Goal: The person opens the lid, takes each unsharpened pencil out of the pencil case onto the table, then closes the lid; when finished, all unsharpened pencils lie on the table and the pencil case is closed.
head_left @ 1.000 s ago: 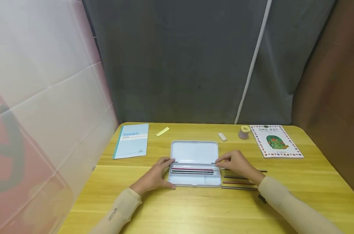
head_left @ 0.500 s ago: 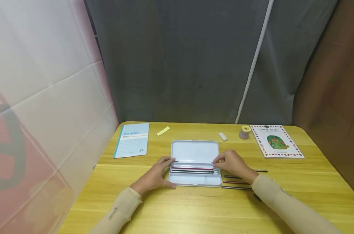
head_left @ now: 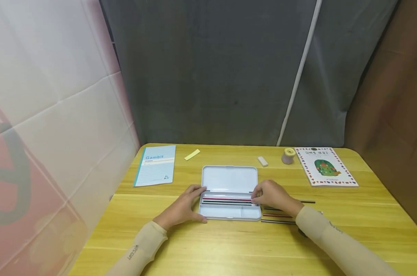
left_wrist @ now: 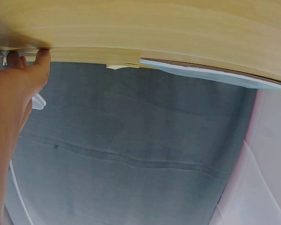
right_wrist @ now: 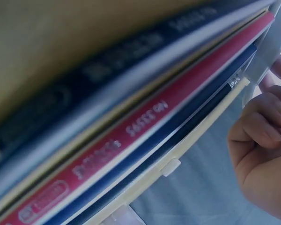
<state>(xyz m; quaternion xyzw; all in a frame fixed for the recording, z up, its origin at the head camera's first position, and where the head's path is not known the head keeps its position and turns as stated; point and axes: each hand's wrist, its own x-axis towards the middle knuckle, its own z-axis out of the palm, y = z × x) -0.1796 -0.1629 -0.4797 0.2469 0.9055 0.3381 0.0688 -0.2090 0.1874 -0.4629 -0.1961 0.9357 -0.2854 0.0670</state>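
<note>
Pencils (head_left: 278,221) lie loose R of case (head_left: 220,212), prob. left to pack; job's approx. half done. Your L hand (head_left: 180,207) grips case's L end. Packed pencils (head_left: 225,201) sit in rear compt.; your R hand (head_left: 271,194) bunches over their R ends, can't tell if pinching.

High head view, low wrist views

Blue notebook (head_left: 154,166) lies far left; I log a yellow strip (head_left: 192,155) near it. Rightward I note white block (head_left: 262,161), yellow-topped spool (head_left: 288,156), picture-cover book (head_left: 327,167) beside spool. Grey curtain (head_left: 208,76) behind.
</note>
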